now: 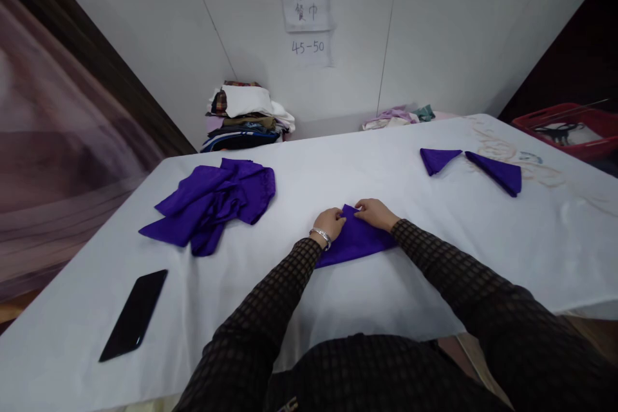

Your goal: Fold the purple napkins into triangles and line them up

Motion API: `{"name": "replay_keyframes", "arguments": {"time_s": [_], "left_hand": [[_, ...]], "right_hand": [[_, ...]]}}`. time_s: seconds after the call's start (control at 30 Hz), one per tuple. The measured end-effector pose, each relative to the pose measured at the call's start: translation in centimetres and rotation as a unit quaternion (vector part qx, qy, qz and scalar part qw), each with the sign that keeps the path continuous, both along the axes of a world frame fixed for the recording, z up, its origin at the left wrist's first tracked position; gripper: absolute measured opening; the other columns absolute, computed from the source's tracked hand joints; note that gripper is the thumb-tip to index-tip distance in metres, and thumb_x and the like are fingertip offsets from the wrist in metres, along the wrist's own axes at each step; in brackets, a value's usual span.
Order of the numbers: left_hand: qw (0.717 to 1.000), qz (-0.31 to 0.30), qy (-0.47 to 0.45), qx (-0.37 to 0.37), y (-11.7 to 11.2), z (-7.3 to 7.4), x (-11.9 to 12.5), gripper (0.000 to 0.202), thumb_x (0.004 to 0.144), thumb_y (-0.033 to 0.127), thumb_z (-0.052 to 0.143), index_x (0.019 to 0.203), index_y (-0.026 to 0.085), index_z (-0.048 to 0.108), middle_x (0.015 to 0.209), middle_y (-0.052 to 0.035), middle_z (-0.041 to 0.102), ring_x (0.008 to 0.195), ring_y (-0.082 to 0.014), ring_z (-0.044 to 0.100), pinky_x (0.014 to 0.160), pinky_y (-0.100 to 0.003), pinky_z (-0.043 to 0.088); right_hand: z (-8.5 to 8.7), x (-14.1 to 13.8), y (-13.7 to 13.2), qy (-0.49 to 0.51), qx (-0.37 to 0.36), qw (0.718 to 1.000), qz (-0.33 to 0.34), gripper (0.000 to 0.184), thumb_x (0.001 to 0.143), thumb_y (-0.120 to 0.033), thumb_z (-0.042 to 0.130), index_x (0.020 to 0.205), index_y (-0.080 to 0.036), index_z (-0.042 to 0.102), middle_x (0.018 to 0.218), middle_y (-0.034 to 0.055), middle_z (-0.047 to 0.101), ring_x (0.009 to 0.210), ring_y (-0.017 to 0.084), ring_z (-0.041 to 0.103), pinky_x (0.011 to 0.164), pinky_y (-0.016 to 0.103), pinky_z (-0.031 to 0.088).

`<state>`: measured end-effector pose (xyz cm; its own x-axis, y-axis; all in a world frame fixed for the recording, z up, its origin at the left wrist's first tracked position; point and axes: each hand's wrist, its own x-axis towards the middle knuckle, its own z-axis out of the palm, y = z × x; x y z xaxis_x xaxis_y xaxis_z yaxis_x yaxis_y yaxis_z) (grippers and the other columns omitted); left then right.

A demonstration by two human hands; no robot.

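A purple cloth napkin [360, 239], folded into a triangle, lies flat in front of me with its point facing away. My left hand [331, 224], with a silver bracelet at the wrist, pinches the napkin's left side near the tip. On the other side of the tip, my right hand [376, 214] grips the edge between thumb and fingers. Both sleeves partly cover the napkin's lower corners. To the left is a loose heap of purple napkins [217, 199]. Two small folded purple napkins, one [438, 159] beside the other [496, 172], rest at the far right.
A black phone [134, 315] lies at the left front of the white-covered table [270, 309]. Beyond the far edge are a stack of folded clothes [248, 112] and some pale cloths [393, 118]. A red basket [574, 132] stands at the right; paper signs [309, 9] hang on the wall.
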<state>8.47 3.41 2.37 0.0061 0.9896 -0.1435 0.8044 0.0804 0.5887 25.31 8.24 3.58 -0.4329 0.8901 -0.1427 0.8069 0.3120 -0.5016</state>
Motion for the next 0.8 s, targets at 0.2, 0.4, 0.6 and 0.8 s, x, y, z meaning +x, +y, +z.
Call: {"name": "replay_keyframes", "arguments": {"time_s": [0.2,0.4,0.6,0.8], "left_hand": [[1.0,0.001,-0.014,-0.003,0.2,0.0,-0.1,0.03,0.081,0.027,0.057,0.108,0.016,0.064,0.097,-0.0075,0.069,0.09,-0.0183,0.062,0.08,-0.028,0.045],[1.0,-0.001,-0.017,0.006,0.1,-0.1,-0.2,0.03,0.081,0.027,0.058,0.107,0.016,0.064,0.097,-0.0079,0.069,0.09,-0.0193,0.061,0.081,-0.029,0.044],[1.0,0.009,-0.013,0.026,0.0,-0.2,-0.3,0.029,0.081,0.026,0.058,0.107,0.015,0.064,0.1,-0.0083,0.067,0.092,-0.0183,0.06,0.084,-0.028,0.043],[1.0,0.003,-0.004,0.016,0.8,-0.4,-0.3,0.03,0.08,0.034,0.059,0.102,0.015,0.066,0.1,-0.0098,0.065,0.091,-0.0195,0.059,0.082,-0.029,0.043]], "right_hand": [[-0.2,-0.8,0.7,0.014,-0.01,1.0,-0.008,0.024,0.078,-0.025,0.061,0.099,-0.014,0.068,0.091,0.0069,0.071,0.08,0.018,0.063,0.067,0.023,0.042],[-0.4,-1.4,1.0,0.025,-0.006,1.0,-0.009,0.018,0.077,-0.023,0.061,0.091,-0.016,0.069,0.086,0.0056,0.071,0.079,0.017,0.062,0.067,0.023,0.041],[-1.0,-1.4,1.0,0.036,0.006,0.999,-0.014,0.014,0.076,-0.02,0.061,0.087,-0.016,0.068,0.085,0.0045,0.07,0.079,0.016,0.061,0.067,0.023,0.04],[-1.1,-1.1,1.1,0.083,-0.001,0.996,-0.015,0.021,0.073,-0.016,0.062,0.094,-0.018,0.066,0.087,0.0036,0.069,0.079,0.015,0.061,0.068,0.023,0.042]]}}
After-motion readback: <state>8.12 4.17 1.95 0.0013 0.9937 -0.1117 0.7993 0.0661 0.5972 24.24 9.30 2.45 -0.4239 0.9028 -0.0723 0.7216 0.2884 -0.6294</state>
